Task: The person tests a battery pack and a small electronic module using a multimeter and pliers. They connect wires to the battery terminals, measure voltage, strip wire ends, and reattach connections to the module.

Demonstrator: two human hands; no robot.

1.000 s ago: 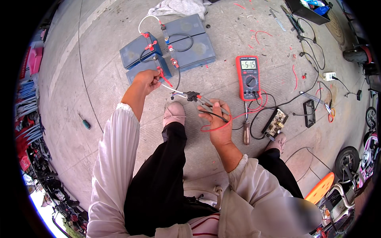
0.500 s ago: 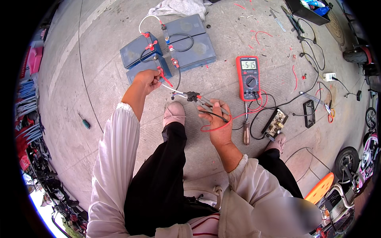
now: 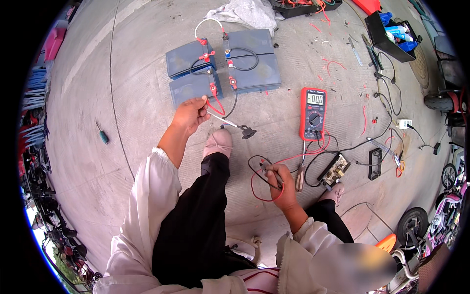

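Note:
Between the fingertips of my left hand is a white cable, near where a red wire meets it. The cable ends in a black plug hanging over the ground. Just beyond the hand lie several dark grey box-shaped batteries, joined by short black, red and white leads at their terminals. My right hand grips the multimeter probes, their red and black leads looped around the fingers. The red multimeter lies face up ahead of this hand, display lit.
Right of the multimeter are a circuit board in a black case, a screwdriver, a black frame and a power strip. A black bin stands far right. Left lies a green-handled screwdriver; a grey cloth lies behind the batteries.
My right hand has drawn the probes back from the black plug, toward me and rightward. The multimeter reading has dropped. My left hand still holds the cable, and the view has shifted.

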